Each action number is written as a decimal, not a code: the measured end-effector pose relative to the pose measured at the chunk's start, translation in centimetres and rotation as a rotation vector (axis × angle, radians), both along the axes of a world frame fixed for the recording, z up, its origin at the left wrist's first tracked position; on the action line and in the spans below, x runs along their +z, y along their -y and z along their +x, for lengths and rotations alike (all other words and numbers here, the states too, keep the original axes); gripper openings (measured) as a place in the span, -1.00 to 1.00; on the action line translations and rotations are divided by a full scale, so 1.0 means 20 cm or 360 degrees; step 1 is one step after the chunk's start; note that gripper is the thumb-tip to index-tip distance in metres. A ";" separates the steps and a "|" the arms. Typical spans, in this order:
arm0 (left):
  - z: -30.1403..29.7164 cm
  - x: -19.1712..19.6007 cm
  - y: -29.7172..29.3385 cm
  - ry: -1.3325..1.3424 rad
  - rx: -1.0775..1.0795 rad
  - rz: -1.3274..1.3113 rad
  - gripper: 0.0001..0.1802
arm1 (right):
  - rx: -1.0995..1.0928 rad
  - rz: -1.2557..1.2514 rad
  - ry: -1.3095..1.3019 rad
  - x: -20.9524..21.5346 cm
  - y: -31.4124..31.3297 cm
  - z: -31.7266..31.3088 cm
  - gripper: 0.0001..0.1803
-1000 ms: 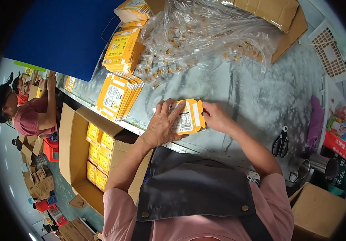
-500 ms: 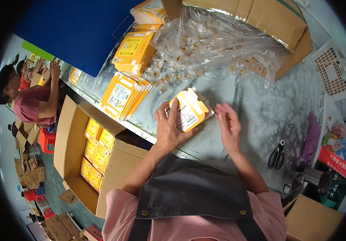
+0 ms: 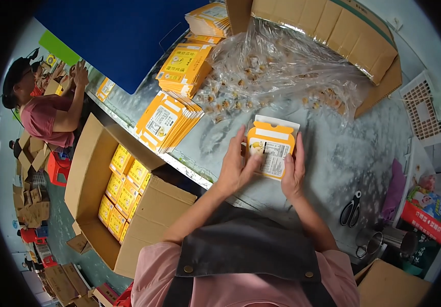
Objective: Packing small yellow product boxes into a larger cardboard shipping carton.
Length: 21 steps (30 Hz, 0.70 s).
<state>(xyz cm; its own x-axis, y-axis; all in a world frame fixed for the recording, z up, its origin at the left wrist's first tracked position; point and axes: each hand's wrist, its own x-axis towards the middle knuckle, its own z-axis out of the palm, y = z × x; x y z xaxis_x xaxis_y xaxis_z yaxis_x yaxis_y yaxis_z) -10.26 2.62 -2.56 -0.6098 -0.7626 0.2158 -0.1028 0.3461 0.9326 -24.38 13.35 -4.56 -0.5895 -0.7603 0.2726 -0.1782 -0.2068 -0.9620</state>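
Observation:
Between my hands is a small yellow and white carton, its flap at the far end standing open. My left hand grips its left side, the thumb lying over the printed face. Along the right edge, my right hand holds it with fingers and thumb. Just left of them on the table lies a fanned stack of flat yellow cartons. Beyond the carton spreads a clear plastic bag with many small wrapped pieces in and around it.
An open cardboard box at the left holds rows of filled yellow cartons. Black scissors, metal cups and a purple cloth lie to the right. A white basket stands behind them. At far left sits a co-worker.
The carton has shifted right and turned more upright. My right hand, apart from it before, has closed on its right edge. My left hand has moved right with it.

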 end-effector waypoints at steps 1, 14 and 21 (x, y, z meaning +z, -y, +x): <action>-0.01 -0.05 0.02 0.0003 0.0008 0.0003 -0.20 | 0.0041 0.0072 0.0092 0.00 0.00 0.00 -0.40; -0.01 -0.03 -0.11 -0.0127 0.0158 0.0182 -0.76 | -0.0034 0.0207 0.0016 -0.02 -0.03 0.01 -0.66; 0.00 0.05 -0.11 -0.0374 0.0372 0.0264 -0.82 | -0.0193 -0.0069 -0.0167 0.16 0.01 0.08 -0.76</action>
<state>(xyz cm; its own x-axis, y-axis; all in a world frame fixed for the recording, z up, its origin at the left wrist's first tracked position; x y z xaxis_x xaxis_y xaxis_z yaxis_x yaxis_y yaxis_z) -10.29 4.78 -1.51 -0.3636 -0.9118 0.1910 0.0627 0.1806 0.9816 -22.81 13.08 -1.45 -0.6426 -0.6717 0.3687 -0.3035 -0.2187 -0.9274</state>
